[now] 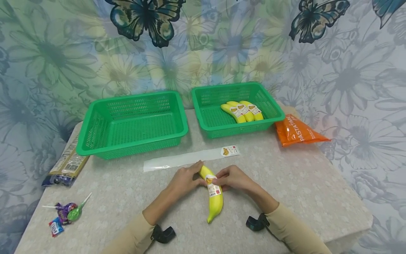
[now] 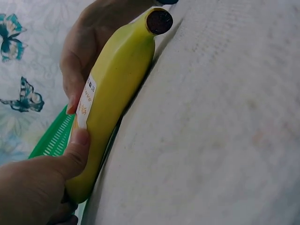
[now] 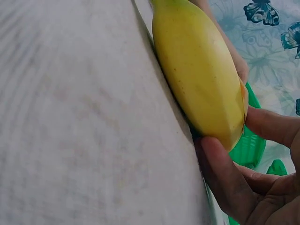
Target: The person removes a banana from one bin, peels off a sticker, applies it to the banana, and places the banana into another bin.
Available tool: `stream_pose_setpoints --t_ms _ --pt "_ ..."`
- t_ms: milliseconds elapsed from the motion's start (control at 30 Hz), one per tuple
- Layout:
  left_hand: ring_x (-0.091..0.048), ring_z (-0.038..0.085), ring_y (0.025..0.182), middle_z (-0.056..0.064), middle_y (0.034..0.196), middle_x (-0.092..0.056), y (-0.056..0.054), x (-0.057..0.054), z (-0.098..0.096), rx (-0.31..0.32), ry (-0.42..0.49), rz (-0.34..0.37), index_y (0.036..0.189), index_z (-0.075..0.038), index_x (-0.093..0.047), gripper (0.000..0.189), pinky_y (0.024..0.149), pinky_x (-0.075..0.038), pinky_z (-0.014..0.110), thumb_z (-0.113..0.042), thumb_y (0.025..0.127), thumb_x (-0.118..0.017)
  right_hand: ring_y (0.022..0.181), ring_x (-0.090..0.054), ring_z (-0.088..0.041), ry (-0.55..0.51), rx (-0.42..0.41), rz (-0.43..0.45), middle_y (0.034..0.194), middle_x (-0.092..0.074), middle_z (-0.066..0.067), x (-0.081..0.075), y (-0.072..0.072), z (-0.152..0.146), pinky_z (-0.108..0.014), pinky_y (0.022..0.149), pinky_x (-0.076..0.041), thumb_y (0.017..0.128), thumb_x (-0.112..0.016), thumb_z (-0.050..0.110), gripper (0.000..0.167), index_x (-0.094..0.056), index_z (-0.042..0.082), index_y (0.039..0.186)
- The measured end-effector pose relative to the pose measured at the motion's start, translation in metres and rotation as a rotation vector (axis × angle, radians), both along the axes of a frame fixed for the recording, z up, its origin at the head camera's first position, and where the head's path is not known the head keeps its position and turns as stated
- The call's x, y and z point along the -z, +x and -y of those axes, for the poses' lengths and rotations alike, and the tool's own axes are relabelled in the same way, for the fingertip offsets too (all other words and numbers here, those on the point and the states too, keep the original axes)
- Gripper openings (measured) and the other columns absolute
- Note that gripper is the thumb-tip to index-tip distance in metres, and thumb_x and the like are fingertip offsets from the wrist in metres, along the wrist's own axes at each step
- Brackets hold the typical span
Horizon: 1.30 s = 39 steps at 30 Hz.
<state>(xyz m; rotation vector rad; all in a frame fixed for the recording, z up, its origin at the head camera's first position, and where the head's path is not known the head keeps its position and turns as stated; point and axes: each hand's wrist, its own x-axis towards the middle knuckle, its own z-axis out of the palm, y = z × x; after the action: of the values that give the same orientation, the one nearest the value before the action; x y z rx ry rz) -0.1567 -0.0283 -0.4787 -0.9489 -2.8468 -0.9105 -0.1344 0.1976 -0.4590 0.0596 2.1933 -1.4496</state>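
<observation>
A yellow banana [image 1: 216,205] lies on the table with its stem toward me. A white sticker [image 1: 214,189] with a banana picture and red print wraps over its upper side. My left hand [image 1: 184,180] grips the far end, its thumb [image 2: 77,152] at the sticker's edge. From the right, my right hand [image 1: 237,178] holds the banana, thumb on the sticker and fingers [image 3: 220,164] curled against the side. Just beyond the hands lies a backing strip [image 1: 184,159], one sticker left at its right end.
A green basket [image 1: 133,151] stands at the back left. Another green basket [image 1: 238,132] holds several stickered bananas [image 1: 250,114]. An orange Pastatime bag [image 1: 295,130] sits beside it on the right. Lollipops [image 1: 68,212] and a gold-and-blue package [image 1: 68,165] lie at the left.
</observation>
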Motion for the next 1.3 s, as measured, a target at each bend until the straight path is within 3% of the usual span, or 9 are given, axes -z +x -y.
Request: stream_pose_setpoints --t_ms 167,267,367,600,800,933,1100,1300 --pt "-0.044 0.028 0.139 0.009 0.149 -0.046 -0.013 -0.012 0.009 0.077 -0.027 0.111 0.145 -0.008 -0.047 0.079 0.113 -0.039 0.043 -0.049 0.082 -0.073 0.079 -0.072 -0.018 -0.066 0.004 0.021 0.096 -0.073 -0.013 -0.001 -0.003 -0.001 -0.033 0.069 -0.062 0.080 -0.080 0.029 0.042 -0.071 -0.004 0.106" --pt "-0.039 0.028 0.143 0.010 0.153 -0.042 -0.026 -0.021 0.008 0.100 0.005 0.137 0.148 -0.008 -0.042 0.074 0.116 -0.036 0.045 -0.043 0.088 -0.070 0.079 -0.073 -0.019 -0.086 -0.003 0.024 0.096 -0.073 -0.013 -0.001 -0.004 -0.001 -0.033 0.070 -0.062 0.081 -0.080 0.027 0.042 -0.071 -0.006 0.106" --pt "-0.034 0.028 0.145 0.010 0.157 -0.034 -0.041 -0.034 0.000 0.067 0.053 0.147 0.152 -0.008 -0.034 0.077 0.117 -0.033 0.047 -0.043 0.091 -0.066 0.078 -0.073 -0.018 -0.089 -0.001 0.024 0.097 -0.074 -0.013 0.000 -0.004 -0.002 -0.034 0.070 -0.062 0.081 -0.079 0.026 0.042 -0.071 -0.007 0.106" --pt "-0.012 0.027 0.152 0.001 0.166 -0.005 -0.083 -0.059 -0.030 -0.059 0.098 0.216 0.158 -0.017 -0.004 0.104 0.121 -0.020 0.055 -0.058 0.085 -0.066 0.073 -0.072 -0.017 -0.072 0.018 0.028 0.093 -0.074 -0.012 -0.001 -0.001 -0.003 -0.033 0.068 -0.062 0.080 -0.080 0.026 0.042 -0.072 -0.006 0.106" --pt "0.002 0.024 0.153 -0.005 0.165 0.009 -0.110 -0.062 -0.051 -0.166 0.147 0.281 0.155 -0.027 0.013 0.108 0.121 -0.017 0.057 -0.066 0.085 -0.059 0.074 -0.072 -0.017 -0.070 0.008 0.015 0.090 -0.074 -0.011 -0.002 0.002 -0.003 -0.034 0.068 -0.062 0.080 -0.080 0.026 0.040 -0.072 -0.006 0.104" --pt "0.003 0.027 0.154 -0.002 0.165 0.013 -0.122 -0.061 -0.062 -0.230 0.173 0.301 0.155 -0.024 0.015 0.109 0.122 -0.015 0.057 -0.071 0.085 -0.053 0.074 -0.070 -0.015 -0.075 0.010 0.021 0.091 -0.073 -0.010 -0.001 0.003 -0.003 -0.033 0.069 -0.061 0.080 -0.080 0.026 0.042 -0.070 -0.006 0.106" --pt "-0.001 0.029 0.153 0.003 0.164 0.017 -0.133 -0.057 -0.068 -0.263 0.168 0.271 0.156 -0.011 0.009 0.111 0.122 -0.020 0.053 -0.069 0.086 -0.054 0.076 -0.070 -0.015 -0.104 0.010 0.047 0.096 -0.071 -0.012 0.000 0.001 -0.002 -0.033 0.070 -0.061 0.081 -0.078 0.027 0.047 -0.066 -0.006 0.112" --pt "-0.015 0.035 0.151 0.002 0.164 0.019 -0.137 -0.052 -0.071 -0.269 0.181 0.266 0.156 -0.012 0.012 0.113 0.117 -0.030 0.055 -0.068 0.085 -0.056 0.077 -0.071 -0.015 -0.123 0.000 0.063 0.098 -0.071 -0.012 0.002 -0.001 -0.005 -0.033 0.071 -0.062 0.082 -0.077 0.027 0.049 -0.066 -0.007 0.115"
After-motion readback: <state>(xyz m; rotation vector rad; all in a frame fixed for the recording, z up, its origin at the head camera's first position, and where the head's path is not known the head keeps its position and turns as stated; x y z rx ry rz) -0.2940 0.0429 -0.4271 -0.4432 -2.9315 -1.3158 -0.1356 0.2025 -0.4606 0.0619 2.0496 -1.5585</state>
